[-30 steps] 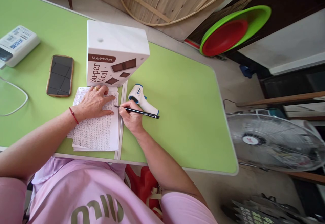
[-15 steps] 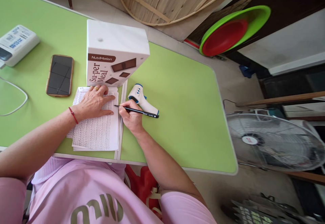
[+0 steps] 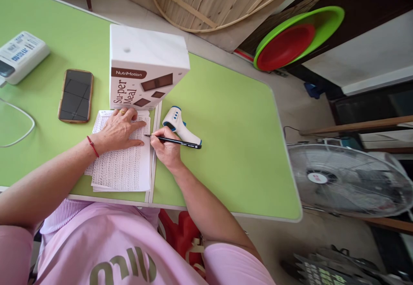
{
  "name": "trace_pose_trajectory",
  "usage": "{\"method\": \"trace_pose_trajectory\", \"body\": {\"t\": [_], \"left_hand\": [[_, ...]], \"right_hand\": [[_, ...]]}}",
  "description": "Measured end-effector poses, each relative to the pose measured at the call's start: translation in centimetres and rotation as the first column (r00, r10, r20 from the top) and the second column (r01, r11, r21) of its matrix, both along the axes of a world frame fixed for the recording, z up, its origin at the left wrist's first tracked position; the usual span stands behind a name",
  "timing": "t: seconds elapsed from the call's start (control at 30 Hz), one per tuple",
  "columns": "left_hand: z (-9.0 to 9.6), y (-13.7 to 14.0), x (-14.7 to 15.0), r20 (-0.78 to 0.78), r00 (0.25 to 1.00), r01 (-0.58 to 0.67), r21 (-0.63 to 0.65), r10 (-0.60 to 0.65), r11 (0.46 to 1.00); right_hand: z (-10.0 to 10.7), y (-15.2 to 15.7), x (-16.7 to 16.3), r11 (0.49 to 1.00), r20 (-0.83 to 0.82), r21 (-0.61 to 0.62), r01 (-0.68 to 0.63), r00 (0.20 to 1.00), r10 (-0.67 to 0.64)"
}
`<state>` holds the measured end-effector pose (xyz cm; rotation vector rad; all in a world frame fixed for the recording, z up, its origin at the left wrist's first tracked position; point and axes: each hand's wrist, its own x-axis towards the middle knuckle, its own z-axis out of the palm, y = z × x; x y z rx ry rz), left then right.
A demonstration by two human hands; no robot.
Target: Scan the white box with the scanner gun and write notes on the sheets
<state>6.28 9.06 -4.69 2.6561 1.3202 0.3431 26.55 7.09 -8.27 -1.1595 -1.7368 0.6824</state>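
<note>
Pen on the page, both hands at the paper

Pen (image 3: 176, 141) — a black one — is gripped in the right hand (image 3: 165, 148), fingers closed round it, its tip touching the right edge of the written sheet (image 3: 124, 168). That sheet lies on a thin stack at the near edge of the green table (image 3: 226, 147). The left hand (image 3: 119, 130) lies flat and open on the sheet's far part, pressing it down. Just beyond stands a white Su-per Meal box (image 3: 143, 67). An infrared thermometer (image 3: 180, 126) lies right of the sheet — just behind the pen. A phone (image 3: 75, 95) rests to the left.
</note>
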Motion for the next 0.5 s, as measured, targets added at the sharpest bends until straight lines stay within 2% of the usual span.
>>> {"method": "trace_pose_trajectory", "body": {"t": [0.5], "left_hand": [[-0.03, 0.05, -0.09, -0.025, 1.0, -0.002, 0.013, 0.002, 1.0]], "right_hand": [[0.09, -0.04, -0.12, 0.997, 0.024, 0.008, 0.071, 0.997, -0.072]]}}
